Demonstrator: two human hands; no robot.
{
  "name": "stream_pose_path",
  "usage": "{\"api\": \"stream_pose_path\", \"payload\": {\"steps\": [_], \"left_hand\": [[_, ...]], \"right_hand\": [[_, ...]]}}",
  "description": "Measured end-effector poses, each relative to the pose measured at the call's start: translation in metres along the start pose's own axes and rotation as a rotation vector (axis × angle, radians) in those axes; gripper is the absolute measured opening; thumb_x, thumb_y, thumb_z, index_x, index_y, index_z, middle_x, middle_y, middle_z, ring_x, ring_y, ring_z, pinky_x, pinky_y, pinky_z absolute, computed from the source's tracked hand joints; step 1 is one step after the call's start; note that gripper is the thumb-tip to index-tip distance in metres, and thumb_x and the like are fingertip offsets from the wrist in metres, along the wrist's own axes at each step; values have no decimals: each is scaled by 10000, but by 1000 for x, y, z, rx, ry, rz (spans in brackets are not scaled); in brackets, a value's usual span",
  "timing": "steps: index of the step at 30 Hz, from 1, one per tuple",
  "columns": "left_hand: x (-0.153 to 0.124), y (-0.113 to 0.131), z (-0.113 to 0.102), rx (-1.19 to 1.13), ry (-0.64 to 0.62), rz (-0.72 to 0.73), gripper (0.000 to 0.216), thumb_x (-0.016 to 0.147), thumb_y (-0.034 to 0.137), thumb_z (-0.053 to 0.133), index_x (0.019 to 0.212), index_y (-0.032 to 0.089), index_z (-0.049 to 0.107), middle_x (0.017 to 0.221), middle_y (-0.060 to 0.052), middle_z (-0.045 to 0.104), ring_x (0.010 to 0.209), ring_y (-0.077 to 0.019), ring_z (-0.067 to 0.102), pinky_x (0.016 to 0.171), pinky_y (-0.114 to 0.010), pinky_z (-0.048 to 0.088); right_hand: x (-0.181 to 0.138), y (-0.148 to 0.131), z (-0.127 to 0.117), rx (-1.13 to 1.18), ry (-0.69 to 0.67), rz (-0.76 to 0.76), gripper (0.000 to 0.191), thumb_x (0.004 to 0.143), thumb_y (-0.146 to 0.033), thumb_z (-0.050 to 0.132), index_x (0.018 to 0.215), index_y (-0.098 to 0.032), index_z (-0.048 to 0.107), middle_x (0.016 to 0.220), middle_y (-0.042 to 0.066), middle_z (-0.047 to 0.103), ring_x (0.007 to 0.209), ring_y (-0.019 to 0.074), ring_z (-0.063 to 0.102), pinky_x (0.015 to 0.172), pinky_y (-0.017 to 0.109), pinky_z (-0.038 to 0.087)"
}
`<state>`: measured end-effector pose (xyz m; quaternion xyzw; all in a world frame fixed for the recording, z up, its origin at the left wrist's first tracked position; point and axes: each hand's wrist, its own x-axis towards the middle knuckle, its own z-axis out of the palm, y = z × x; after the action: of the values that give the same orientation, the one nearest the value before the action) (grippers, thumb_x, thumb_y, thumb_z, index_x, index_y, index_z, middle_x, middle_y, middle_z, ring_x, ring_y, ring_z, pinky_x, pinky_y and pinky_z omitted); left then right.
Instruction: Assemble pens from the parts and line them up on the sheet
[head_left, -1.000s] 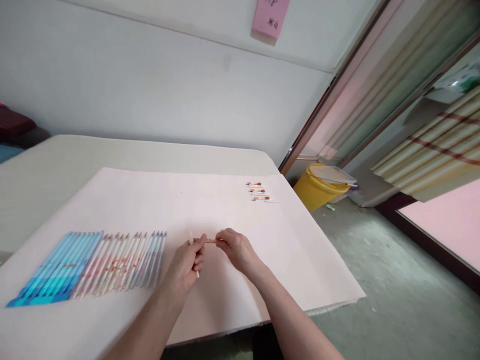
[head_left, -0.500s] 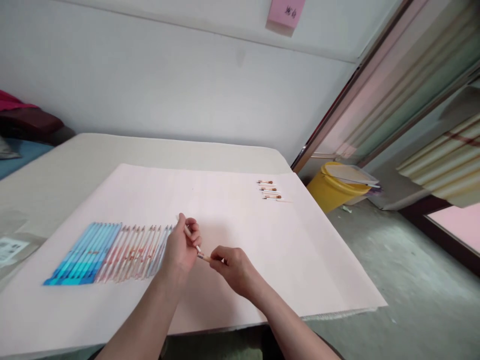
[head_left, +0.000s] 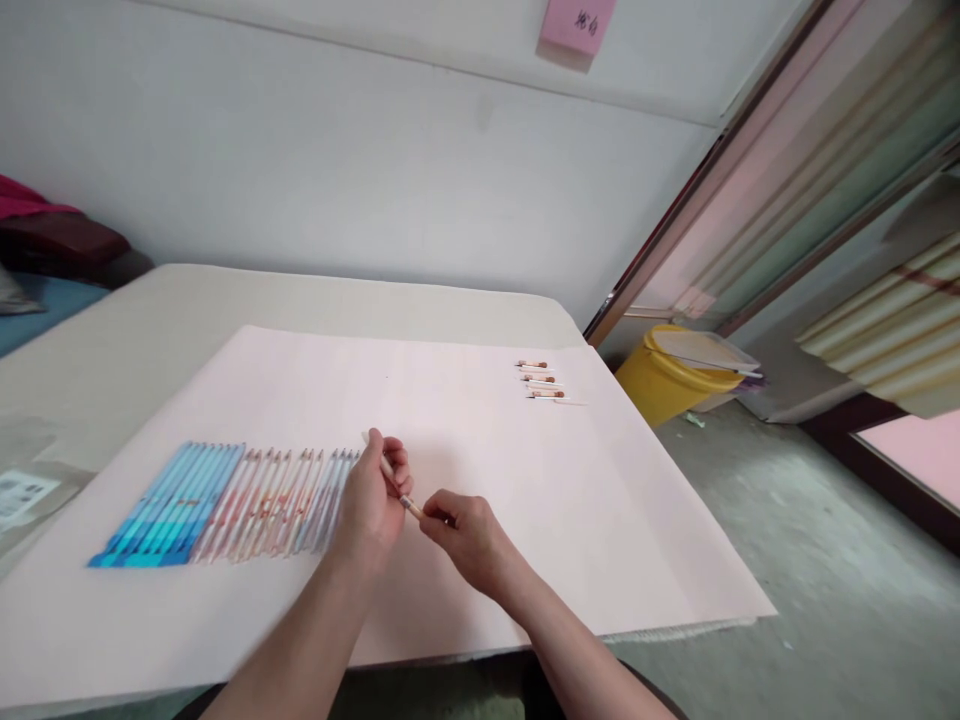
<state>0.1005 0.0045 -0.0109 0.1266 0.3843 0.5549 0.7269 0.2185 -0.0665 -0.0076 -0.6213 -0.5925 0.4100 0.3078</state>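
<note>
My left hand [head_left: 373,500] is closed around a pale pen [head_left: 384,463] held slantwise over the pink paper sheet [head_left: 465,440]. My right hand [head_left: 469,535] pinches the pen's lower tip, its fingers pressed together at the end of the pen. Just left of my hands lies a row of several pens [head_left: 225,502] side by side, blue ones at the left and pink-and-white ones at the right. Three small pen parts [head_left: 541,380] lie in a column near the sheet's far right corner.
The sheet covers a cream table [head_left: 112,330] against a white wall. A yellow bucket [head_left: 667,385] with a lid stands on the floor at the right. A clear packet [head_left: 26,490] lies at the table's left edge. Dark red cloth [head_left: 52,235] sits at far left.
Both hands turned the pen from roughly level to slanted, with my right hand dropping lower and nearer to me. The camera view shifted slightly right.
</note>
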Motion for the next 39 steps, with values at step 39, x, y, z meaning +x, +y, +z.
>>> {"api": "stream_pose_path", "payload": {"steps": [39], "left_hand": [[-13,-10,6,133,-115,32,332,754,452,592,634,167,472,763,-98,679,640,-146,575,677,-303,447]], "right_hand": [[0,0,7,324,156,133,79,716,-213,571,649,-176,552,553,-53,467,516,77,386,487,205,284]]}}
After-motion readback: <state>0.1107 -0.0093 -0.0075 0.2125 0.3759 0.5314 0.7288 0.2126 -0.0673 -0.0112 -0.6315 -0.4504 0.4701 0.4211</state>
